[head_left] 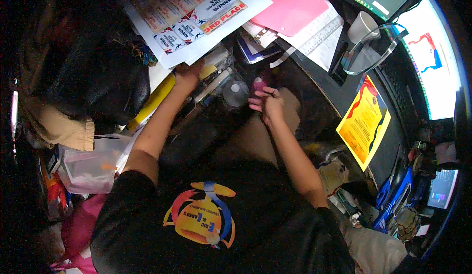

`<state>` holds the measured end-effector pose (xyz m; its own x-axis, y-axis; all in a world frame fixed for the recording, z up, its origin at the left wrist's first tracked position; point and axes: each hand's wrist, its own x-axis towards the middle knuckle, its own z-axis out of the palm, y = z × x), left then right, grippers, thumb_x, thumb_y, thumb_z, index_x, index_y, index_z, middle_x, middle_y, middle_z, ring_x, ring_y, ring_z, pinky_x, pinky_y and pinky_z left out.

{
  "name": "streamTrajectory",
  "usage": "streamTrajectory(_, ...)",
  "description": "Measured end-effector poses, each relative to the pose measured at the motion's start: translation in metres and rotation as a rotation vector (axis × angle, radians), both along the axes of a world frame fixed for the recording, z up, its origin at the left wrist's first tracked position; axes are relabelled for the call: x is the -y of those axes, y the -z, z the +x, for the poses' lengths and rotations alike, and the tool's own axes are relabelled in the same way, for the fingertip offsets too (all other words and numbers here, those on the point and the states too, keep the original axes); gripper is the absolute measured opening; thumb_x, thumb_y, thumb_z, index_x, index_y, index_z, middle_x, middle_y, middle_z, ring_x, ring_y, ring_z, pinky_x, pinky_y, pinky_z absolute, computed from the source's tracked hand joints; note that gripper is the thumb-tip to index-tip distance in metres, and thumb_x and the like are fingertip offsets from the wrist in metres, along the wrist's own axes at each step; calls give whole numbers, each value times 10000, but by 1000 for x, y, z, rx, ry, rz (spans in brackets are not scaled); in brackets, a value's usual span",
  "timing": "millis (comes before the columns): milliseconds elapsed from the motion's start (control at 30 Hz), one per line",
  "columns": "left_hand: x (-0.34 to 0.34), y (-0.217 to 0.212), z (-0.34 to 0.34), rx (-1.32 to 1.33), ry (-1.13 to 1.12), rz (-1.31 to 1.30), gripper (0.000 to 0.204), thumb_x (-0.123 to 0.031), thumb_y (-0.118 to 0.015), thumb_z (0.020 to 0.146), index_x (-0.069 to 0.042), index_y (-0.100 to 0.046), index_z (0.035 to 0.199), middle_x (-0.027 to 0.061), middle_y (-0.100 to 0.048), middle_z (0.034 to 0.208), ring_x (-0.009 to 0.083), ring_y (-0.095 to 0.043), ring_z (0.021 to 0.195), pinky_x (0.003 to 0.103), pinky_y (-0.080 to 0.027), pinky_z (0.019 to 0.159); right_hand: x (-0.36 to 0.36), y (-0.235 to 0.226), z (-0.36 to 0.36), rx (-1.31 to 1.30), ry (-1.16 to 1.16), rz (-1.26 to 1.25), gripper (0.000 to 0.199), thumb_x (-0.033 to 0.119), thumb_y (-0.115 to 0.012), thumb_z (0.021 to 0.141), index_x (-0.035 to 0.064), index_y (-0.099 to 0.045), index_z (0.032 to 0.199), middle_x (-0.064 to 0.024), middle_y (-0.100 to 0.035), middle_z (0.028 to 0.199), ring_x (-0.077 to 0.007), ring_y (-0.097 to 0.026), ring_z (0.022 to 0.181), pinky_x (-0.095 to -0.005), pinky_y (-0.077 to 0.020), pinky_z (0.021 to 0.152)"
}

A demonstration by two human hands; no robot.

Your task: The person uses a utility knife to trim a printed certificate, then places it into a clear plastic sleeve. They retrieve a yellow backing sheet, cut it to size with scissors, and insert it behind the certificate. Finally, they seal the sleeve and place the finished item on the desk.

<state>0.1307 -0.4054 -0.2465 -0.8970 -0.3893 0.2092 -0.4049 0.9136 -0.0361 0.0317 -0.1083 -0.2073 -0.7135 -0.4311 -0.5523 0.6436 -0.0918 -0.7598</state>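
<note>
I see printed sheets [209, 25] beyond the clear disc [235, 94], a pink object [259, 82] just right; knee [292, 107], then desk edge [330, 99], limit room rightward. Hands apart: left hand [188, 77] left of disc, right hand [272, 106] right, loosely curled; cannot tell whether either grips

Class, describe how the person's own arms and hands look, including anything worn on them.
The left hand and right hand are ungloved, and both forearms are bare, with no watch visible. Black short sleeves cover the upper arms. The left fingers are too dark to make out clearly.
</note>
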Motion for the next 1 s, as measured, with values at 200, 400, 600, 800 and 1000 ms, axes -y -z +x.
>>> streamTrajectory(200,5,15,-3,34,-60,-76,508,-414,-572,831,-150,-527,1263,147,-421,1392,377,-382,1280,536,-327,1029,-15,-15,-10,-36,-58,15,340,-46,-409,861,-28,-364,1197,-241,-564,1088,-348,-667,751,-380,-574,529)
streamTrajectory(400,19,22,-15,-82,-144,204,505,-380,-532,869,-136,-478,1309,181,-399,1403,385,-370,1285,503,-323,1043,-9,-12,-17,16,-18,-66,312,-21,-427,888,-19,-369,1195,-229,-584,1083,-348,-673,777,-365,-581,544)
streamTrajectory(600,35,32,-21,-172,-156,230,452,-331,-506,891,-88,-494,1271,196,-454,1331,386,-426,1221,494,-351,1010,17,0,-17,65,-86,-67,278,-1,-308,890,26,-390,1154,-215,-580,1049,-345,-664,742,-406,-587,531)
streamTrajectory(800,43,27,-18,-155,-138,208,414,-325,-501,890,-74,-522,1220,203,-502,1253,387,-472,1153,491,-387,964,51,-3,-20,79,-33,-80,286,-39,-392,881,11,-362,1161,-210,-556,1058,-344,-660,822,-410,-591,629)
streamTrajectory(1000,56,47,-1,-97,-82,128,383,-319,-497,890,-60,-550,1168,210,-550,1174,389,-517,1085,488,-423,918,124,26,10,-20,88,-148,286,-52,-355,880,29,-288,1146,-219,-470,1065,-373,-642,816,-452,-588,646)
